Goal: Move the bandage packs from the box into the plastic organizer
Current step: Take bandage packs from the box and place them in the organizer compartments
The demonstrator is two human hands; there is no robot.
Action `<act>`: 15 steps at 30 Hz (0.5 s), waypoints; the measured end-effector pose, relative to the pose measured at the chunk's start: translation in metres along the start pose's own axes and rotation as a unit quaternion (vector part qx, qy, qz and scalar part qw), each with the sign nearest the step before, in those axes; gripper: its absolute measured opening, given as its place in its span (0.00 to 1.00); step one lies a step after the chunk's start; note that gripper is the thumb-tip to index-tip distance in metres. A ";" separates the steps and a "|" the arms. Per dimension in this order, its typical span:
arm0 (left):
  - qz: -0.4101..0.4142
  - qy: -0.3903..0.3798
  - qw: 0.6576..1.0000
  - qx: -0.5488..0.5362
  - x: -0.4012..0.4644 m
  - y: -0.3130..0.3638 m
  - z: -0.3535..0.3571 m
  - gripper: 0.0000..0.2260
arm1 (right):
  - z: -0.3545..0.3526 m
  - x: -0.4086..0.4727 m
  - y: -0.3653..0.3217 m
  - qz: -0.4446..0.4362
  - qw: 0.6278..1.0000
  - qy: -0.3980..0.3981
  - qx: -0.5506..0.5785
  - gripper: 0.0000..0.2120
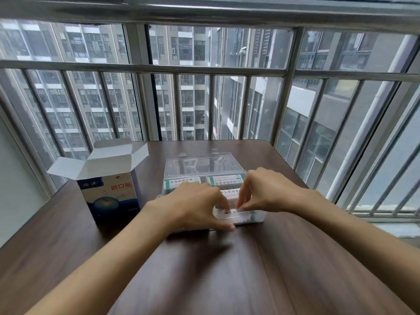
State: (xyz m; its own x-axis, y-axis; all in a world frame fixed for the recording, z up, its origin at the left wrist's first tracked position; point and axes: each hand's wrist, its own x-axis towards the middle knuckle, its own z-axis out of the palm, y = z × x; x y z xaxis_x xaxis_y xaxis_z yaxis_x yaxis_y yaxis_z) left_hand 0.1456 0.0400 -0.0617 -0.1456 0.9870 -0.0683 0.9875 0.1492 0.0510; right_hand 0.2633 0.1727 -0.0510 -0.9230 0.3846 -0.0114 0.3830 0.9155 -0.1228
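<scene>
dark blue box (112, 196), dark brown table (227, 269)

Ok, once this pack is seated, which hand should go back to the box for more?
Left, probably. The left hand lies nearer the open box, which stands left of the organizer; the right hand would cross over.

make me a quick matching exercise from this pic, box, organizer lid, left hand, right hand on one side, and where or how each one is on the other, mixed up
Column 1
1. box
2. organizer lid
3. left hand
4. right hand

Column 2
A. swung open, standing up at the organizer's far side
B. pinching a bandage pack from the right
C. standing left of the organizer, top flaps open
D. fingers on the bandage pack, thumb at the organizer's near edge

Pairs: 1-C, 2-A, 3-D, 4-B
</scene>
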 end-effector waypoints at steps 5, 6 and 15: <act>0.011 0.039 0.999 0.019 0.002 -0.004 0.004 0.16 | -0.007 -0.001 -0.009 -0.022 0.988 0.022 -0.152 0.07; 0.011 0.040 0.999 0.015 0.002 -0.004 0.004 0.15 | -0.009 -0.001 -0.010 -0.020 0.985 0.021 -0.168 0.09; 0.023 0.002 1.000 -0.006 0.006 -0.004 -0.001 0.14 | -0.009 0.010 -0.003 0.102 0.986 -0.134 -0.008 0.08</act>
State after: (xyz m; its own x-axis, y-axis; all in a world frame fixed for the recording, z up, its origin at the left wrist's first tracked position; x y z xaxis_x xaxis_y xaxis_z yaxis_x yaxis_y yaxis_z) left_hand 0.1405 0.0454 -0.0613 -0.0993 0.9931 -0.0621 0.9925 0.1033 0.0655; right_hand 0.2537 0.1751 -0.0414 -0.8027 0.5181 -0.2954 0.5600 0.8252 -0.0743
